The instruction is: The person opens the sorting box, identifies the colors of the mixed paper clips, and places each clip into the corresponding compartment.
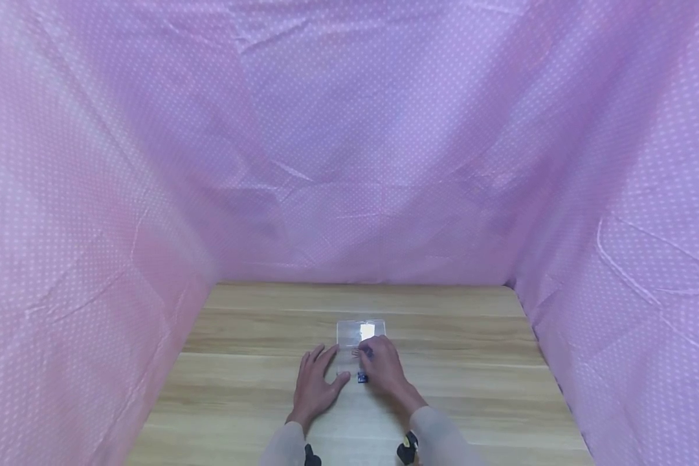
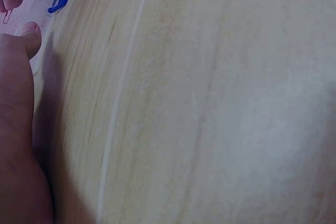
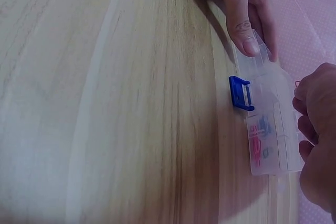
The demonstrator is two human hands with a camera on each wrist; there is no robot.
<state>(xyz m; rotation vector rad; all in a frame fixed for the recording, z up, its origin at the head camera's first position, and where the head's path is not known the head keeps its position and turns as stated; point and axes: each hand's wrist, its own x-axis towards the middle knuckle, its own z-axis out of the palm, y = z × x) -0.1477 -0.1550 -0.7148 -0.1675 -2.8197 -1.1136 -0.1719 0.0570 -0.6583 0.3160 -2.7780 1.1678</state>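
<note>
A clear plastic compartment box (image 1: 348, 362) lies on the table with its lid (image 1: 348, 332) folded back. At its front edge is a blue latch (image 3: 240, 93). Pink paper clips (image 3: 255, 148) and some blue and green pieces show through one end of the box. My right hand (image 1: 383, 364) is over the right part of the box, pinching a reddish paper clip (image 2: 7, 17) between thumb and fingertips. My left hand (image 1: 314, 386) rests at the box's left end, fingers fairly straight, thumb (image 3: 249, 45) touching the front corner.
The wood-grain table (image 1: 239, 395) stretches out on both sides of the box. Pink dotted cloth (image 1: 349, 233) hangs behind it and along both sides. Dark wrist devices (image 1: 408, 448) sit under the light sleeves (image 1: 443, 437).
</note>
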